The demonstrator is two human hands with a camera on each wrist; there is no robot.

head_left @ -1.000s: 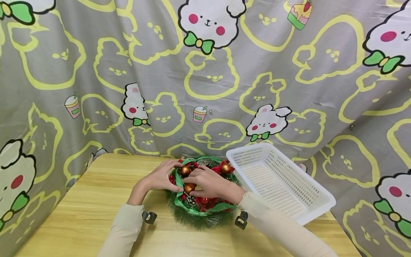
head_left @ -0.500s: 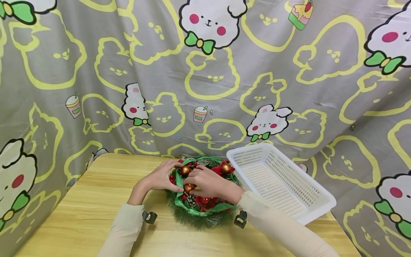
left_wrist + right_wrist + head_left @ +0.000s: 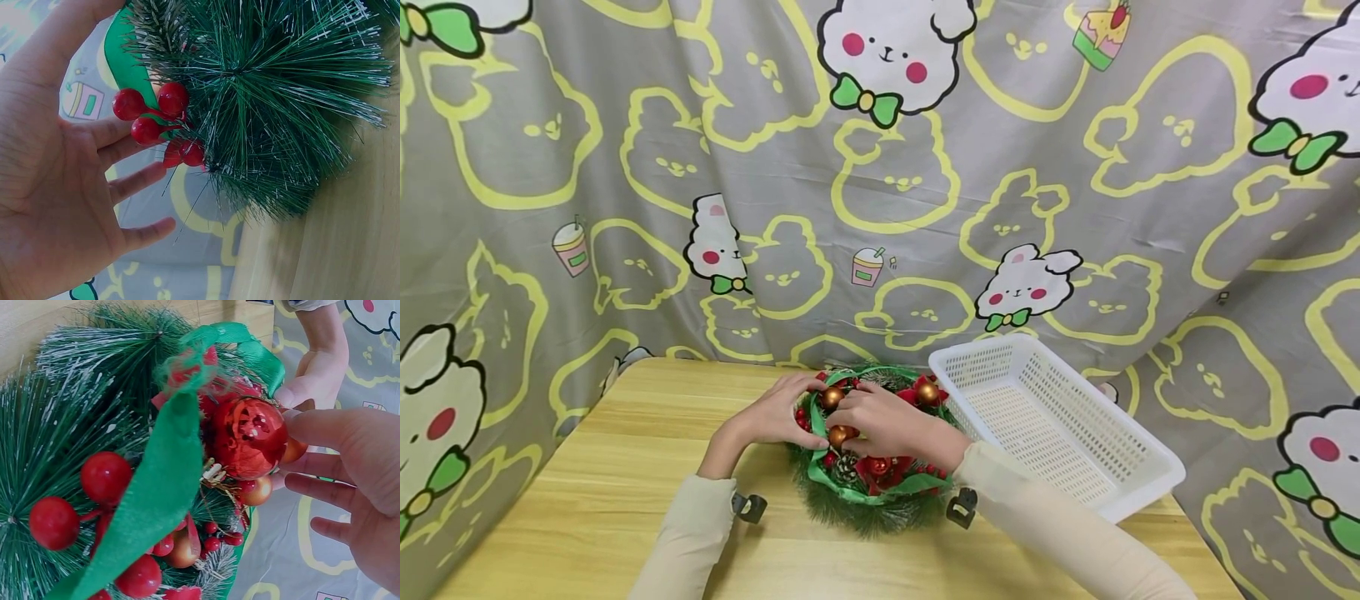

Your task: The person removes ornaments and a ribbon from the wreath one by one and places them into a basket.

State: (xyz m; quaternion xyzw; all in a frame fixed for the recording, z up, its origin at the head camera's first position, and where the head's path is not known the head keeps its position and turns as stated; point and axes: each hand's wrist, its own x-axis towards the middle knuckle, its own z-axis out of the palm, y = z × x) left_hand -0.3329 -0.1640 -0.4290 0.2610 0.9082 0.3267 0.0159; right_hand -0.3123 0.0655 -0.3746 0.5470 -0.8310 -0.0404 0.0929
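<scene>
A Christmas wreath [image 3: 880,518] of green pine sprigs lies on the table, dressed with green ribbon, red berries [image 3: 172,99], pinecones and baubles. My right hand [image 3: 891,423] reaches over its middle, thumb and fingers round a copper-coloured bauble [image 3: 840,436]. In the right wrist view a shiny red bauble [image 3: 249,437] hides much of that grip. My left hand [image 3: 777,410] rests at the wreath's left side, thumb and forefinger spread apart at the ribbon [image 3: 817,421]. The left wrist view shows its other fingers [image 3: 140,182] straight and spread behind the berries.
A white perforated plastic basket [image 3: 1150,446] stands right of the wreath, its near side beside my right forearm. The wooden table [image 3: 625,467] meets a grey patterned curtain [image 3: 790,192] at the back. Dark wrist mounts [image 3: 749,507] sit on both sleeves.
My right hand has shifted slightly, its fingers drawing closer round the copper-coloured bauble, which has moved a touch. My left hand and the basket stay in place.
</scene>
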